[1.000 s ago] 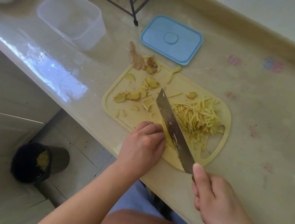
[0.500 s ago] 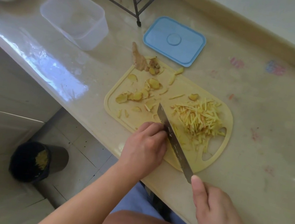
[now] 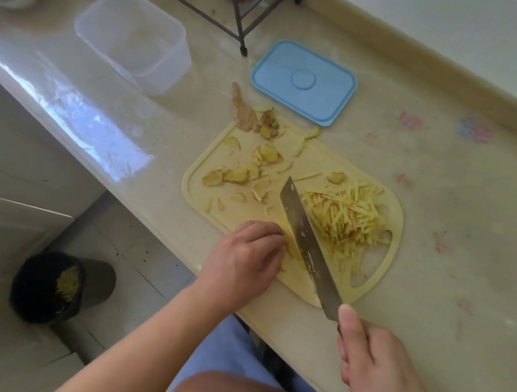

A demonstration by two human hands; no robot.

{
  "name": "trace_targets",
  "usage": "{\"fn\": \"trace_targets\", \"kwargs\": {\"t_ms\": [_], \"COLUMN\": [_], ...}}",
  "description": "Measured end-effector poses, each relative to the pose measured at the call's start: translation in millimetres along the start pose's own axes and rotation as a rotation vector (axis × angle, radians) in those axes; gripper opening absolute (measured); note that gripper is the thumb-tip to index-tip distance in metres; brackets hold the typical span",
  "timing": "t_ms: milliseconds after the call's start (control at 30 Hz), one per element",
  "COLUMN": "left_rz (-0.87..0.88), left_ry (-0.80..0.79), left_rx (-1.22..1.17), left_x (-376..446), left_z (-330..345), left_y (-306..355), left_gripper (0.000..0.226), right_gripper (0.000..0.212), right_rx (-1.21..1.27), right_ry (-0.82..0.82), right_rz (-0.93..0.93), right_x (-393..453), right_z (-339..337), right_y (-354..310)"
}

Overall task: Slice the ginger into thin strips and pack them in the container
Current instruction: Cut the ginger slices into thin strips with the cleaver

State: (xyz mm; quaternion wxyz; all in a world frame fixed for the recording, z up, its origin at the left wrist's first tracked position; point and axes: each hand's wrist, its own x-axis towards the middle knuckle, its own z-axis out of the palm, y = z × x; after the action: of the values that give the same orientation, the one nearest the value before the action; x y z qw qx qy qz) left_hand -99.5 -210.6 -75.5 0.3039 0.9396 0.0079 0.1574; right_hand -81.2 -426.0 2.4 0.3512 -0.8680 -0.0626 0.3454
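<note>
Glossy stone countertop [image 3: 450, 228], steel knife [image 3: 307, 241], translucent plastic container [image 3: 133, 38]

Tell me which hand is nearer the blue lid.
Left. The left hand lies below the blue lid at the board's near edge; the right hand is farther back, gripping the knife.

views: one, head-worn wide-angle | faces: forward and steeply down from above the person's chest | near: close over the pale yellow plastic cutting board [image 3: 369, 284] at frame centre | frame: glossy beige stone counter [image 3: 470, 231] runs diagonally upper left to lower right, tiled floor at lower left | shared: none, single view
</note>
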Motion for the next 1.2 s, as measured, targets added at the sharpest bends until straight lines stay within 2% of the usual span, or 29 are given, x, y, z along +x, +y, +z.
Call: {"fn": "trace_targets", "kwargs": {"t_ms": [167, 333, 500, 633, 800, 1067, 1200], "left_rz": [0.002, 0.036, 0.033, 0.039, 0.060, 0.051, 0.064], "left_ry": [-0.031, -0.048, -0.050, -0.056, -0.081, 0.001, 0.006], "left_rx": [0.019, 0.071, 0.078, 0.096, 0.139, 0.109, 0.106], "left_x": [0.1, -2.0, -1.9, -0.5, 5.0, 2.3, 1.0], "left_z": [1.4, 4.8, 2.2, 3.8, 3.7, 6.5, 8.0], "left_y": [-0.1, 4.8, 6.1, 8.3, 12.2, 13.8, 13.4], "left_gripper": [0.016, 0.016, 0.016, 0.021, 0.021, 0.017, 0.012], "right_gripper": [0.071, 0.062, 0.063, 0.072, 0.065, 0.068, 0.066], "right_rx": [-0.044, -0.092, 0.059, 0.004, -0.059, 0.016, -0.048], "right_ry": [0.035, 0.016, -0.026, 0.003, 0.048, 0.014, 0.012], "right_rz": [-0.026, -0.070, -0.027, -0.030, -0.061, -0.059, -0.059], "right_x": [2.3, 25.4, 24.3, 13.1, 23.4, 23.7, 13.1], "right_z": [4.4, 7.4, -5.3, -4.7, 2.8, -10.9, -4.9], "right_y": [4.0, -16.9, -11.8, 3.2, -10.6, -11.7, -7.6]}}
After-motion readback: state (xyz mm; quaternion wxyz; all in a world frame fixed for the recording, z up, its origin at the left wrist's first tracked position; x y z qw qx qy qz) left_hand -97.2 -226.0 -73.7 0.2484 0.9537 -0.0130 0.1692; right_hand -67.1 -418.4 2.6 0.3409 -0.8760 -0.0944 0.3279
